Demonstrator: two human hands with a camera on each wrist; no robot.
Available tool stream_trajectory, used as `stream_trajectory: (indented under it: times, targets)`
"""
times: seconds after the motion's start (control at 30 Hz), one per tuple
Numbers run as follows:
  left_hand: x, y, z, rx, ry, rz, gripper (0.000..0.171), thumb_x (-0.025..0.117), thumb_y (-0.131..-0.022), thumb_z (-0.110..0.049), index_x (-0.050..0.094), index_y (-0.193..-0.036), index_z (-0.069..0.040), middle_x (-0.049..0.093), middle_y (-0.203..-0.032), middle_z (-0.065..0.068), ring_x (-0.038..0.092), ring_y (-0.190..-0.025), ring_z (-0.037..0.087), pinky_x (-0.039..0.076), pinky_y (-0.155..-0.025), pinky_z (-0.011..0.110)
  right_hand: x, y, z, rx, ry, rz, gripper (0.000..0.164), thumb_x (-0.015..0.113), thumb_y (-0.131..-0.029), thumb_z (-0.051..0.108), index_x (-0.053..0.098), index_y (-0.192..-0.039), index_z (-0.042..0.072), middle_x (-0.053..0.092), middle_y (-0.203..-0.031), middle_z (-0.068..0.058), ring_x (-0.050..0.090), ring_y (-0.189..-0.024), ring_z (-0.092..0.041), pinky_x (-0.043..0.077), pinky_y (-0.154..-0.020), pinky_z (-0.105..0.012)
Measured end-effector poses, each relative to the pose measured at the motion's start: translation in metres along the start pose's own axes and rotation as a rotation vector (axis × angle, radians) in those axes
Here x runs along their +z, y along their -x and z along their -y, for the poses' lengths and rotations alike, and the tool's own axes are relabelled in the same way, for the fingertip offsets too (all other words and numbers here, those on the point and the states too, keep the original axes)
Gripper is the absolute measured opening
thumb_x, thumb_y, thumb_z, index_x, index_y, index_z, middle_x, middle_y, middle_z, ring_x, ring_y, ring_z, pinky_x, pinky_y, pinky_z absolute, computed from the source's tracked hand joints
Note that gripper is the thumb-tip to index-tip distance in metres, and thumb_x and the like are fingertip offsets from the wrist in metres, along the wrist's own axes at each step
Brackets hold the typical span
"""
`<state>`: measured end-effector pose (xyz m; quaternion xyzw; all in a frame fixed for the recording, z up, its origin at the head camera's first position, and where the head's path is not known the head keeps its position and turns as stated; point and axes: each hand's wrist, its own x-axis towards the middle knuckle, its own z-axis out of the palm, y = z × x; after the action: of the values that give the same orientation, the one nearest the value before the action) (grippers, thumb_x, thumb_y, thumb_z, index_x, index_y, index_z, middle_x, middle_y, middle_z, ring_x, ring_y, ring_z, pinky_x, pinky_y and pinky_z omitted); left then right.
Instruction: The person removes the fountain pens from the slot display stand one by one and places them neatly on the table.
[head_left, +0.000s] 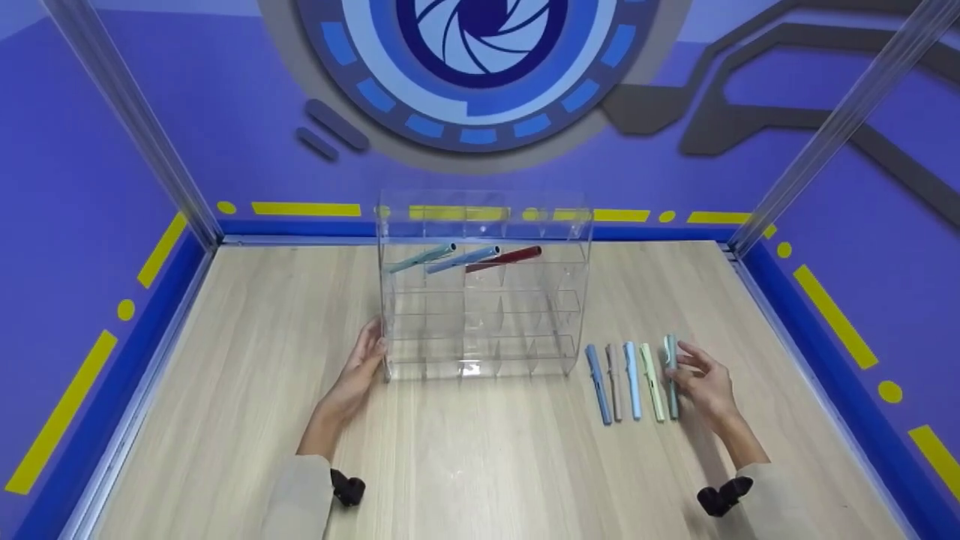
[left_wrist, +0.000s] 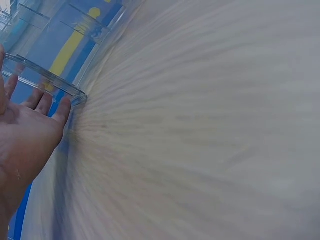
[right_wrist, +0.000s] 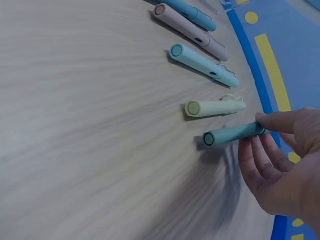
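Note:
A clear acrylic pen rack [head_left: 480, 367] with several compartments stands upright on the table. My left hand [head_left: 362, 367] touches its lower left side; in the left wrist view, the extended fingers [left_wrist: 61, 111] rest at the panel's edge. At the right, my right hand [head_left: 705, 382] pinches a teal pen [head_left: 671, 397] between thumb and fingers, its cap end toward the back. Left of it lie a pale green pen [head_left: 652, 382], a light blue pen [head_left: 634, 381], a greyish-pink pen [head_left: 615, 382] and a dark blue pen [head_left: 598, 384], side by side.
In the rack's upper row lean a green-teal pen [head_left: 424, 257], a blue pen [head_left: 465, 259] and a dark red pen [head_left: 506, 259]. Blue-purple panels [head_left: 225, 135] and metal posts [head_left: 135, 112] border the wooden table [head_left: 465, 465] at the back and sides.

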<state>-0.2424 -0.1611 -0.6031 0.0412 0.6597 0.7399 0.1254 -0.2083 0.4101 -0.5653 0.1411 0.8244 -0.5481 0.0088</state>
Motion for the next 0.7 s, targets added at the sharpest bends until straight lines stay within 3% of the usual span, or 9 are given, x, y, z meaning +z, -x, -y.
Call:
stream_trajectory:
  times: [0.1,0.23,0.3,0.43,0.53,0.6,0.7]
  targets:
    - [-0.0004,-0.0012,-0.0008,-0.003,-0.001,-0.001,0.064,0.037,-0.113,-0.029,0.002,-0.166,-0.017,-0.010,-0.173,0.011,-0.011,-0.161,0.030,0.002,-0.132,0.050,0.0017,-0.0015,-0.0007,-0.006,0.053,-0.002,0.056,0.065,-0.098,0.001,0.045,-0.150,-0.003,0.056,-0.138,-0.029,0.063,-0.089,0.004,0.059,-0.076,-0.018]
    - [-0.0010,0.0010,0.0002,-0.004,-0.010,-0.002,0.065,0.037,-0.113,-0.029,0.002,-0.165,-0.016,-0.011,-0.173,0.011,-0.011,-0.161,0.030,0.001,-0.132,0.050,0.0039,-0.0024,-0.0021,-0.037,0.155,-0.001,0.051,0.066,-0.097,0.000,0.051,-0.145,-0.007,0.057,-0.138,-0.034,0.066,-0.089,0.005,0.060,-0.075,-0.018]
    - [-0.0014,0.0007,-0.0003,0.002,-0.014,-0.007,0.064,0.038,-0.113,-0.029,0.003,-0.165,-0.016,-0.009,-0.174,0.011,-0.011,-0.161,0.030,0.002,-0.132,0.050,0.0042,-0.0036,-0.0025,-0.057,0.203,-0.009,0.050,0.067,-0.096,0.000,0.053,-0.143,-0.008,0.058,-0.137,-0.034,0.069,-0.095,-0.003,0.060,-0.075,-0.018]
    - [-0.0022,0.0001,-0.0030,0.001,-0.023,-0.002,0.066,0.038,-0.113,-0.031,0.002,-0.166,-0.017,-0.010,-0.174,0.011,-0.012,-0.161,0.030,0.001,-0.132,0.050,0.0043,-0.0056,-0.0034,-0.090,0.252,-0.035,0.046,0.069,-0.095,0.001,0.057,-0.139,-0.008,0.061,-0.136,-0.033,0.071,-0.112,-0.030,0.061,-0.077,-0.018]
    - [-0.0028,0.0007,-0.0051,-0.010,-0.025,0.020,0.068,0.038,-0.113,-0.034,-0.002,-0.166,-0.018,-0.012,-0.173,0.009,-0.014,-0.161,0.029,0.000,-0.132,0.049,0.0036,-0.0057,-0.0046,-0.110,0.262,-0.044,0.044,0.070,-0.095,0.001,0.059,-0.136,-0.009,0.062,-0.134,-0.034,0.069,-0.116,-0.039,0.061,-0.077,-0.018]
    - [-0.0032,0.0011,-0.0055,-0.012,-0.027,0.035,0.069,0.037,-0.113,-0.035,-0.004,-0.165,-0.018,-0.013,-0.173,0.009,-0.015,-0.161,0.029,0.000,-0.132,0.050,0.0025,-0.0051,-0.0057,-0.116,0.275,-0.049,0.043,0.070,-0.094,0.001,0.061,-0.135,-0.009,0.063,-0.132,-0.034,0.073,-0.110,-0.033,0.061,-0.076,-0.017]
    - [-0.0035,0.0013,-0.0052,-0.015,-0.027,0.041,0.069,0.038,-0.112,-0.035,-0.003,-0.166,-0.018,-0.012,-0.173,0.010,-0.013,-0.161,0.029,0.002,-0.132,0.050,0.0009,-0.0036,-0.0070,-0.106,0.285,-0.041,0.043,0.071,-0.094,0.003,0.061,-0.135,-0.008,0.064,-0.131,-0.033,0.074,-0.098,-0.011,0.060,-0.072,-0.015]
